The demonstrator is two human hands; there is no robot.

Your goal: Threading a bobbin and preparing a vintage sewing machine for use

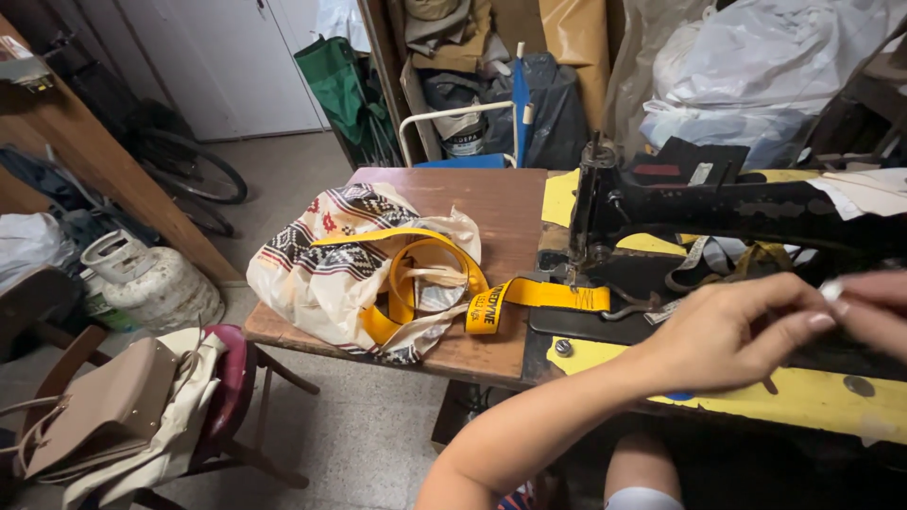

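Note:
My left hand (737,331) reaches across the front of a black sewing machine (718,210), its thumb and fingers drawn together in a pinch. Its fingertips meet my right hand (874,307), which enters blurred at the right edge. A small white thing (831,288) sits pinched at the tips of my right fingers. Whether my left fingers also grip it is unclear. A yellow webbing strap (529,295) with black print lies under the machine's needle. The strap runs left in loops onto a patterned cream cloth bag (321,255).
The machine stands on a wooden table (491,203) with yellow patches. A chair with a tan handbag (104,406) and a gas cylinder (142,274) are at the left. A bicycle wheel (194,170), plastic sacks (756,66) and a folded chair (472,132) stand behind.

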